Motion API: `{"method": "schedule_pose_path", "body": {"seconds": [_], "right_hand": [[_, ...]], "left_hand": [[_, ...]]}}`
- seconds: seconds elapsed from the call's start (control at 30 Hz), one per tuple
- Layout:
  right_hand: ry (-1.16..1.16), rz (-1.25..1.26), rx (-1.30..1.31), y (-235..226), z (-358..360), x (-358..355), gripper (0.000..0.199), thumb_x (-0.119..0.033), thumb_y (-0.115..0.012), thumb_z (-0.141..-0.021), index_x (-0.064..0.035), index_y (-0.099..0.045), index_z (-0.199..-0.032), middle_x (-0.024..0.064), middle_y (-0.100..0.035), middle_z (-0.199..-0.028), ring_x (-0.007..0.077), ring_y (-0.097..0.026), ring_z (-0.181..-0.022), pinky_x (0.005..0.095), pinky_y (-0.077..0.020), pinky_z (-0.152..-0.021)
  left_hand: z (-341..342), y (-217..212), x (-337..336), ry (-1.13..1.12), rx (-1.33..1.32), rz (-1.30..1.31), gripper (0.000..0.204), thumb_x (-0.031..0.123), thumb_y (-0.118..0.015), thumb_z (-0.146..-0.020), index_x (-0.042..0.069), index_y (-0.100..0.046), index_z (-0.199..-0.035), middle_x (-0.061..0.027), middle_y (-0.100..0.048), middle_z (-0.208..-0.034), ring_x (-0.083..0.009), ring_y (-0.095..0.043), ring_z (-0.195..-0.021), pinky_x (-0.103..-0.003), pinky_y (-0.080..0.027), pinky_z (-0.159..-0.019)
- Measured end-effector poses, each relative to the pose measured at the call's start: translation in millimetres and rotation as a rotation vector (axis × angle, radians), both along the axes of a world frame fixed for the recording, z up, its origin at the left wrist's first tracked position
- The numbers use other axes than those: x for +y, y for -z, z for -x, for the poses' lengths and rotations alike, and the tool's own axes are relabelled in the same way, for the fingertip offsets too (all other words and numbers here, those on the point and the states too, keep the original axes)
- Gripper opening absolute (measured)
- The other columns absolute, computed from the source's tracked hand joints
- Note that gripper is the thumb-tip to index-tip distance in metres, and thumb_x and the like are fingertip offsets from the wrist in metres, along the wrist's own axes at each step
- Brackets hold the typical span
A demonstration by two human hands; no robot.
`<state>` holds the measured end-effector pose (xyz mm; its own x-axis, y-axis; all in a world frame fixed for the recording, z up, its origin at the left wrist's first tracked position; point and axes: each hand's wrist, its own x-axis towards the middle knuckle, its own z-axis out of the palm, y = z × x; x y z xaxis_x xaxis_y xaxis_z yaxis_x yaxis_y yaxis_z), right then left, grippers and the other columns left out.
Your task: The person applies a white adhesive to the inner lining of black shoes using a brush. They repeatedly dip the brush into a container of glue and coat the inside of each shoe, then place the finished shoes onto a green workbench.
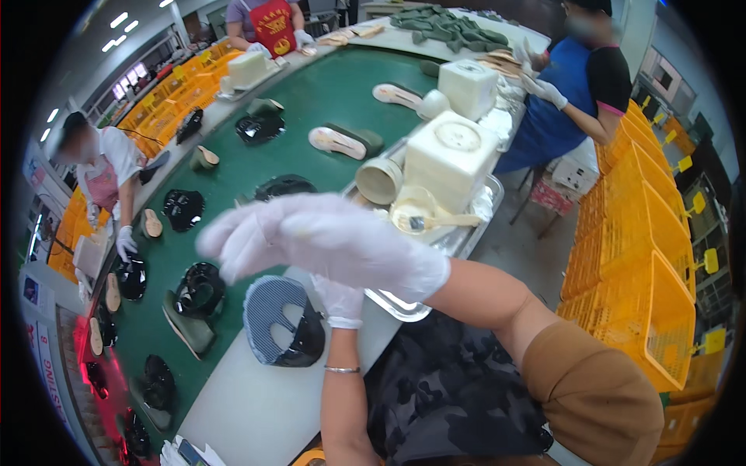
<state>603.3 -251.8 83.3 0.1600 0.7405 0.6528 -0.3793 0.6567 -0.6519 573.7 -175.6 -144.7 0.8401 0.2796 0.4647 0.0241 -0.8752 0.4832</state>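
Note:
My right hand [318,241], in a white glove, reaches leftward across the middle of the view with its fingers stretched out. Nothing shows in its grasp, though the fingertips are slightly blurred. Below and behind it is my gloved left hand [340,303], whose fingers are hidden by the right one. Close to the left hand, a shiny black shoe upper with blue mesh lining [263,318] lies on the white work board [241,404]. Whether the left hand touches it I cannot tell.
A green conveyor belt [233,182] carries black uppers and green shoe lasts [346,142]. Right of my hands, a metal tray [404,309] holds a white square container [451,167] and a brush [443,221]. Yellow crates [633,311] stand at right. Several co-workers line the belt.

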Motion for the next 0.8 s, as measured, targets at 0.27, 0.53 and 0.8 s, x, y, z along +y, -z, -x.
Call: {"method": "schedule_pose_path", "body": {"seconds": [0.27, 0.53, 0.8], "right_hand": [[-0.408, 0.007, 0.103, -33, 76, -42, 0.037, -0.024, -0.045, -0.091, 0.0058, -0.056, -0.109, 0.0182, -0.051, -0.121, 0.0247, -0.048, -0.114, 0.0369, -0.0368, -0.097], [-0.307, 0.111, 0.054, 1, 85, -37, 0.036, -0.023, -0.045, -0.090, 0.0056, -0.056, -0.110, 0.0179, -0.052, -0.121, 0.0245, -0.048, -0.114, 0.0366, -0.0368, -0.097], [-0.236, 0.170, 0.023, 20, 87, -37, 0.036, -0.022, -0.045, -0.089, 0.0054, -0.055, -0.110, 0.0176, -0.052, -0.120, 0.0243, -0.049, -0.114, 0.0364, -0.0369, -0.097]], "left_hand": [[10, -24, 5, -0.131, -0.179, 0.322, 0.058, 0.009, -0.061, -0.073, -0.005, -0.039, -0.126, -0.0231, -0.039, -0.130, -0.0375, -0.036, -0.121, -0.043, -0.026, -0.104], [13, -24, 6, -0.131, -0.171, 0.335, 0.062, 0.009, -0.061, -0.074, -0.004, -0.034, -0.128, -0.0221, -0.038, -0.131, -0.0362, -0.037, -0.121, -0.042, -0.026, -0.103], [12, -29, 4, -0.134, -0.148, 0.359, 0.060, 0.010, -0.061, -0.075, -0.004, -0.035, -0.128, -0.0228, -0.038, -0.130, -0.0363, -0.037, -0.121, -0.041, -0.028, -0.103]]}}
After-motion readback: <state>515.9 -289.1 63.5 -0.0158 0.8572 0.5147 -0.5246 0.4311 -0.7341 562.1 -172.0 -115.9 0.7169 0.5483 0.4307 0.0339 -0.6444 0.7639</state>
